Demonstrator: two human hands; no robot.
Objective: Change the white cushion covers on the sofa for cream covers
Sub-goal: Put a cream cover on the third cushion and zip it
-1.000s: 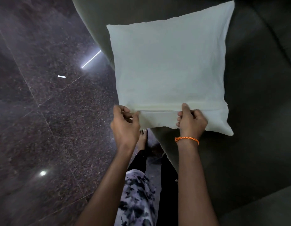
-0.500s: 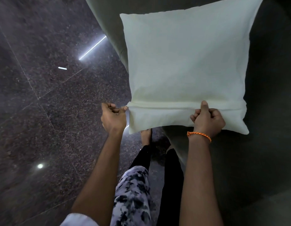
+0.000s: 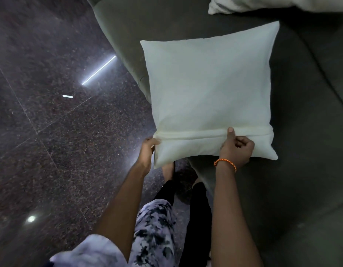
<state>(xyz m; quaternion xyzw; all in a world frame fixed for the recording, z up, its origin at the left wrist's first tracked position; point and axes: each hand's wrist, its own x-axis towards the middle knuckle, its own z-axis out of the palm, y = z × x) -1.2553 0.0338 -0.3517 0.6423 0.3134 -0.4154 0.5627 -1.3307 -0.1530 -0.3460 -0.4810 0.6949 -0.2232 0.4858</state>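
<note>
Now, at far left lies dark polished floor point(image 3: 41, 132). My left hand point(image 3: 146, 154) pinches the cushion's point(image 3: 211, 89) lower-left corner where the closure seam point(image 3: 186, 134) ends. The cream-covered cushion rests on the grey sofa point(image 3: 301, 170). My right hand point(image 3: 237, 149) presses its thumb on the seam, fingers curled over fabric. I judge steady opposing tension would close it neatly.

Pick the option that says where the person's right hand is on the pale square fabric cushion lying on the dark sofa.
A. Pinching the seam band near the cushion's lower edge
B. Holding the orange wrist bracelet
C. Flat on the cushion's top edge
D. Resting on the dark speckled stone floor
A: the right hand has its thumb on the seam band low on the pale square fabric cushion, fingers curled beneath.
</note>
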